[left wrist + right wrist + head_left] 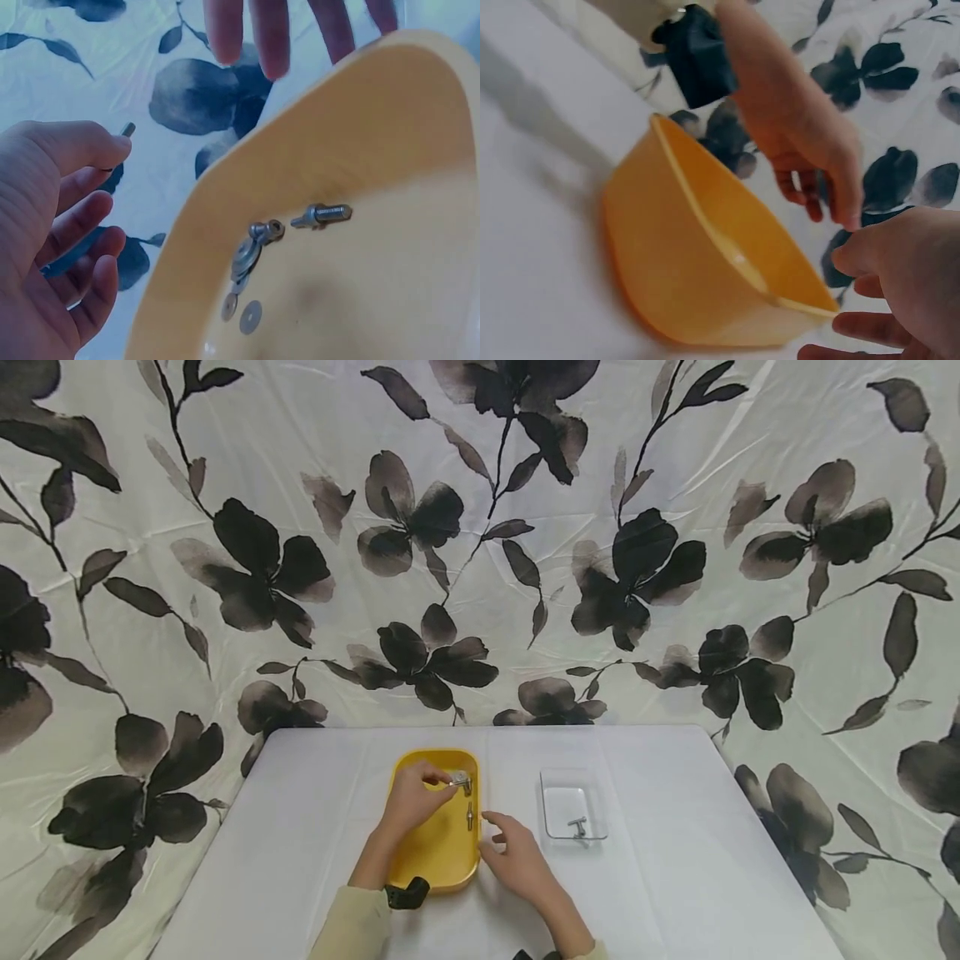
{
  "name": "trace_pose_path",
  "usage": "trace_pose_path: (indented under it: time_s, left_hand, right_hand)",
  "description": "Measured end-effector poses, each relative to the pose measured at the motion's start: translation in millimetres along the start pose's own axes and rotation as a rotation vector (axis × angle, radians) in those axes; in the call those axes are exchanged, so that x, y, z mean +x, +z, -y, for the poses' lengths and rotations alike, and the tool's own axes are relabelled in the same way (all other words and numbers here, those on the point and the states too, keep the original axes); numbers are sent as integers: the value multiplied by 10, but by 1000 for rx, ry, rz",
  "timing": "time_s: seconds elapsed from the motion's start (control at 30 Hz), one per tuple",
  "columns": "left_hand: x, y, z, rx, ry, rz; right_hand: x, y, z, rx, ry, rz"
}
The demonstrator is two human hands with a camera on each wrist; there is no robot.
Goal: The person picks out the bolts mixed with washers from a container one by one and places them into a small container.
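A yellow tray lies on the white table. Above its far end my left hand pinches a small metal bolt between thumb and fingers; the bolt's tip pokes out past the thumb. Another bolt lies in the tray, and the left wrist view shows bolts and washers on the tray floor. My right hand hovers at the tray's right rim with relaxed, spread fingers and holds nothing. Its fingers show over the tray's far rim.
A clear plastic container stands right of the tray with one bolt in it. The table's edges meet a flower-printed cloth behind and at both sides. A black wrist strap sits on my left forearm.
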State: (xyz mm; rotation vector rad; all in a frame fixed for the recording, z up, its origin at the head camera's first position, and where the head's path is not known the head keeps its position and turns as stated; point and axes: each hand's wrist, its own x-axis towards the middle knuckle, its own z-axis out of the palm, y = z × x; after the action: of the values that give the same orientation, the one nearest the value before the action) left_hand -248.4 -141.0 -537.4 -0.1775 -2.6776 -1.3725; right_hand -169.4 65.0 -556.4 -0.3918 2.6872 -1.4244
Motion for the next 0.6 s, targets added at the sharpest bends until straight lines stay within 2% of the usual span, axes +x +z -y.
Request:
trace_pose_path:
  time_s: [0.17,0.33,0.47,0.6]
  left_hand:
    - [-31,15,-42,-26,10,-2]
    - [-58,47,-46,-21,16,7]
    - [-55,92,-67,-23,20,48]
    - [-34,127,-107,-69,53,63]
  right_hand:
    - [-62,-253,22,-88,-12,-52]
    - [-137,-469,-52,-191,-34,-151]
    - [-163,-644,-179,-230,-24,-240]
    - [-142,-809,-311,-233,10,-296]
